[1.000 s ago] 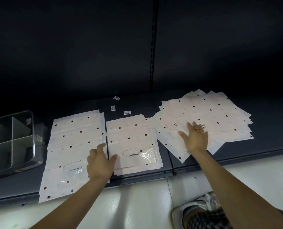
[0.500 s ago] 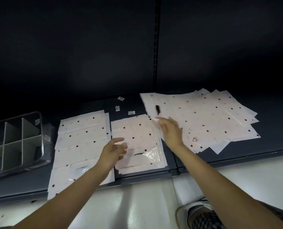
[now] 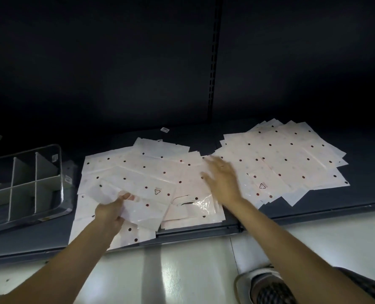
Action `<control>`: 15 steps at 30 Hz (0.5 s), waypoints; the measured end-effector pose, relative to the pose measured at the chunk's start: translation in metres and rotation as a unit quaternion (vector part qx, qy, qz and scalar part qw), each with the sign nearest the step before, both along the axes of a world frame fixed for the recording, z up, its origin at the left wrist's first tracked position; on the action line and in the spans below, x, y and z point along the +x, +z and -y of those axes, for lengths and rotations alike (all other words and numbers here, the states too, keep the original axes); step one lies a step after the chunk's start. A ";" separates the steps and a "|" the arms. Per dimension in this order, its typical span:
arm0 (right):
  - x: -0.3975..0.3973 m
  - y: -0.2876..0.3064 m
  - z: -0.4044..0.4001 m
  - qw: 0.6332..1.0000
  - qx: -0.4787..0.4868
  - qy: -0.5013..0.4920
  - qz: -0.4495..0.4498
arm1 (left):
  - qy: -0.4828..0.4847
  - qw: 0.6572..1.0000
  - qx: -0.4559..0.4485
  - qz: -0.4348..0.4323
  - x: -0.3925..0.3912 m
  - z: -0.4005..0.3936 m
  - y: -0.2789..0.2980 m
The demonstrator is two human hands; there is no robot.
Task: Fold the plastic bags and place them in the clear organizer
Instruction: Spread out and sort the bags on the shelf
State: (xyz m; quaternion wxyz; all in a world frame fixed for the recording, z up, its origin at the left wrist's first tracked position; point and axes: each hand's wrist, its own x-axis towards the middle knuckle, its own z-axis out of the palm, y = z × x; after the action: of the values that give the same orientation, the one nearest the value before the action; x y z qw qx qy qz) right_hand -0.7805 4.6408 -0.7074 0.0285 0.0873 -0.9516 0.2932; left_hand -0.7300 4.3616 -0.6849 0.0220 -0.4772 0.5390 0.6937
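A white plastic bag (image 3: 144,176) with dark red dots lies spread across two flat stacks of the same bags on a dark shelf. My left hand (image 3: 110,211) grips its near left corner, thumb on top. My right hand (image 3: 222,179) hovers with fingers spread over the bag's right edge, above the middle stack (image 3: 193,207). A loose fanned pile of unfolded bags (image 3: 291,163) lies to the right. The clear organizer (image 3: 59,172) with white dividers stands at the left; no bag shows in its visible compartments.
The dark shelf (image 3: 313,207) has a front lip running across the view. Small white labels (image 3: 164,129) lie near the back. A pale glossy floor (image 3: 182,270) and a shoe (image 3: 267,284) are below. The shelf's back wall is dark.
My right hand has carried one bag off the right pile leftward and laid it over the two stacks. My left hand has taken hold of that bag's near left corner.
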 end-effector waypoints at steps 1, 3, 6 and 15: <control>-0.006 -0.002 -0.021 0.998 0.014 -0.062 0.004 | 0.021 1.000 0.007 -0.001 0.005 0.006 -0.002; -0.013 -0.008 -0.062 0.986 0.072 -0.145 0.042 | 0.063 0.998 0.017 0.012 0.016 0.015 -0.006; -0.007 -0.020 -0.103 0.969 0.141 -0.160 0.122 | 0.081 0.996 -0.001 0.036 0.026 0.025 -0.013; -0.005 -0.023 -0.098 0.971 0.033 -0.237 0.013 | 0.090 0.990 -0.106 -0.009 0.053 0.012 -0.012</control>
State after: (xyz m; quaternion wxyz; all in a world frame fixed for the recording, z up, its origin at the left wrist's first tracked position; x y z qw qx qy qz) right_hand -0.7857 4.7386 -0.7301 0.0821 -0.1439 -0.9547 0.2474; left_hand -0.6773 4.3492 -0.6969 -0.0955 -0.5174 0.5646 0.6360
